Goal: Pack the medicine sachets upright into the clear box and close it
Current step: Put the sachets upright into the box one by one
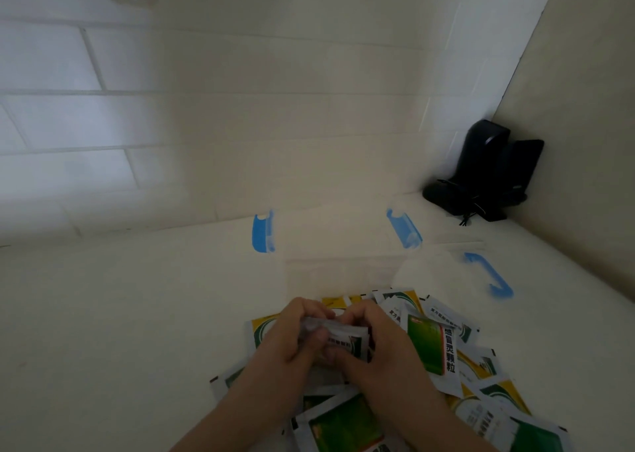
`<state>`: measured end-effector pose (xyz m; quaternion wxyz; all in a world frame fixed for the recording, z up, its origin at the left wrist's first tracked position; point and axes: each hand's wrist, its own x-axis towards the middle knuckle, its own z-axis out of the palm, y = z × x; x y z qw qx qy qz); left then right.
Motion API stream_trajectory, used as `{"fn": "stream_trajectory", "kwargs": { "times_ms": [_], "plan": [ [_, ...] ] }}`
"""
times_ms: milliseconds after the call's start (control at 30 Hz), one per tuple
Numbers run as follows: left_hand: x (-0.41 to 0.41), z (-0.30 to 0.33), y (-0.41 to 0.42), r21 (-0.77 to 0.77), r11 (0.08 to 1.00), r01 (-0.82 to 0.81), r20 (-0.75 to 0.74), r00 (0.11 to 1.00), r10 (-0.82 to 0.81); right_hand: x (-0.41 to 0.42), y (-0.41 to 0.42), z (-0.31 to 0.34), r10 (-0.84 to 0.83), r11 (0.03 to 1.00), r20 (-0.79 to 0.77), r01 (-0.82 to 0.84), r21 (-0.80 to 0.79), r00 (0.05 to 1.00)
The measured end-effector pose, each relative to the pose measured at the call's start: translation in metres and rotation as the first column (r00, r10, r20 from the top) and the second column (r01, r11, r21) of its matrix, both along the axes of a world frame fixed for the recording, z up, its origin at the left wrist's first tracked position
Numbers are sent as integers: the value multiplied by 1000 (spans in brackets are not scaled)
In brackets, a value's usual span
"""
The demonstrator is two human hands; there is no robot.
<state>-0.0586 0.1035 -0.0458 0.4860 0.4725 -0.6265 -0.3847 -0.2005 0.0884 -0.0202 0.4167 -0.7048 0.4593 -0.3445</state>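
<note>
A heap of green, yellow and white medicine sachets (433,345) lies on the white table at the bottom centre. My left hand (292,334) and my right hand (371,334) meet above the heap, both closed around a small stack of sachets (343,338) held between them. Just beyond the hands stands the clear box (336,273) with blue clips (263,233) on its left and right sides; it is open and hard to make out against the table. Its clear lid (446,273) with a blue handle (489,274) lies to the right of the box.
A white tiled wall rises close behind the table. A beige wall closes off the right side. A black device (484,173) with a cord stands in the far right corner. Bare white table (120,331) stretches to the left of the heap.
</note>
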Motion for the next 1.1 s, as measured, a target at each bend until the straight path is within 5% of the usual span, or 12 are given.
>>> {"fn": "stream_trajectory", "kwargs": {
  "times_ms": [200,367,500,633,800,1100],
  "plan": [
    [22,74,-19,-318,946,65,286,958,31,2,-9,68,29,948,-268,-111,-299,963],
    [45,126,-85,-183,981,68,398,917,11,23,-56,111,-70,926,-347,-69,-372,935],
    [51,130,-124,-29,998,60,453,891,-40,45,-97,110,-81,974,-445,-25,-227,892],
    [57,121,-137,33,999,21,656,753,-37,62,-114,97,38,999,-414,-20,48,909],
    [58,111,-143,5,999,45,830,557,-29,72,-120,81,-25,999,-558,7,-34,829],
    [58,105,-147,-66,986,151,972,235,29,80,-118,63,6,1000,-579,-11,-4,815]
  ]
}}
